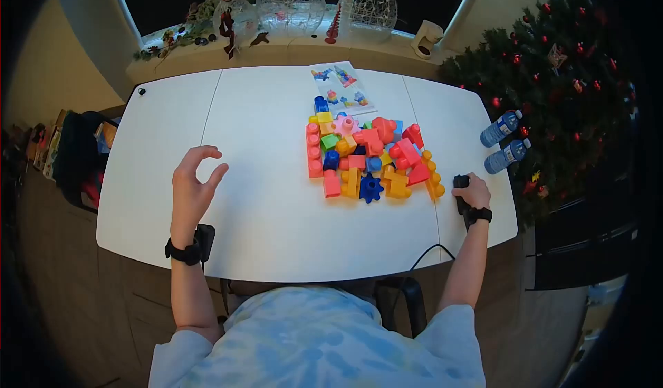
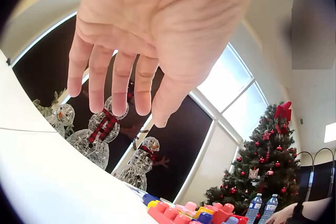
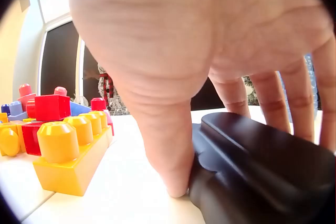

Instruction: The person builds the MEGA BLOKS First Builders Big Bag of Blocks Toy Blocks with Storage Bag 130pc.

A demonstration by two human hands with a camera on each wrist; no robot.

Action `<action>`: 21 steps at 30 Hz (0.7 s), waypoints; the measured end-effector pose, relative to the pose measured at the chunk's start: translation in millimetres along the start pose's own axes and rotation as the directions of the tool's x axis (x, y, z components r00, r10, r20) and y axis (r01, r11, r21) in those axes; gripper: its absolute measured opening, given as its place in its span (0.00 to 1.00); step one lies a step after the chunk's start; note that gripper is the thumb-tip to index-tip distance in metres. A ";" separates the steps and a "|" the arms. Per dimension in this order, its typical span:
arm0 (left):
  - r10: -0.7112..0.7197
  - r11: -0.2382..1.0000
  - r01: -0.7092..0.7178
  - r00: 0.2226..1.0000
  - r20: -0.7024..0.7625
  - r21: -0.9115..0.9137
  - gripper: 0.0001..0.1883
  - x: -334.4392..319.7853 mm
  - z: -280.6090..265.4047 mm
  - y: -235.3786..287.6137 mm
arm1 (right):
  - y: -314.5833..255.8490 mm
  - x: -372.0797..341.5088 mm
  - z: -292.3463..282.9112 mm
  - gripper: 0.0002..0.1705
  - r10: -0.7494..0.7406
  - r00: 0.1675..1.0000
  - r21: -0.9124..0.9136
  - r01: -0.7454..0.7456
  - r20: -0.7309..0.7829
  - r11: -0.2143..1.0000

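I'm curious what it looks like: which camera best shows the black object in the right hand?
The right wrist view: it shows the black object large and close, held by the right hand. The head view shows it small, from above, partly covered by the hand. I can't make it out in the left wrist view.

Two water bottles (image 1: 500, 129) stood side by side at the right edge of the white worktop (image 1: 262, 229), and a small black object (image 1: 142, 91) sat at its far left corner. Beyond the far edge, a sill (image 1: 297, 53) carried wire snowmen (image 1: 290, 6) and a red cone-shaped ornament (image 1: 333, 30). A Christmas tree (image 1: 542, 77) hung with red baubles (image 1: 496, 102) rose beyond the far right corner.
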State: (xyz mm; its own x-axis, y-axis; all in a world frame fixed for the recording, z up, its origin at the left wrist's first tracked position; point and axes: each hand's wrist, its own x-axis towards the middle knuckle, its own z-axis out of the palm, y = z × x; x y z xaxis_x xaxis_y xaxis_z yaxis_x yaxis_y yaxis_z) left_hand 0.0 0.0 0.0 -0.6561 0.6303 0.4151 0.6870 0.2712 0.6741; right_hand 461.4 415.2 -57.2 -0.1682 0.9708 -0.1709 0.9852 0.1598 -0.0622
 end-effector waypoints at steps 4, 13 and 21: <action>0.055 0.998 -0.055 0.998 0.013 -0.016 0.11 -0.9 10.4 -4.0 | -13.6 -1.0 -1.9 0.37 -0.047 0.981 -0.012 0.045 -0.186 0.999; 0.098 0.989 -0.084 0.989 0.112 -0.118 0.11 -2.9 37.3 27.0 | -146.3 -49.5 -29.8 0.37 -0.549 0.792 0.251 0.608 -0.269 0.754; 0.064 0.993 -0.038 0.970 0.236 -0.113 0.12 -19.0 47.3 41.1 | -161.7 -31.5 -5.8 0.37 -0.552 0.768 0.197 0.626 -0.325 0.755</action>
State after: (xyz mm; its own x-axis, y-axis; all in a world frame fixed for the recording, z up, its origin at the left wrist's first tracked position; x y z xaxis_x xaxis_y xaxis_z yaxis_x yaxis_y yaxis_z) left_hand 55.5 33.5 -9.1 -0.5185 0.8000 0.3018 0.6721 0.1631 0.7222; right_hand 307.6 359.8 -36.1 -0.6621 0.7155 0.2228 0.6317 0.6928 -0.3478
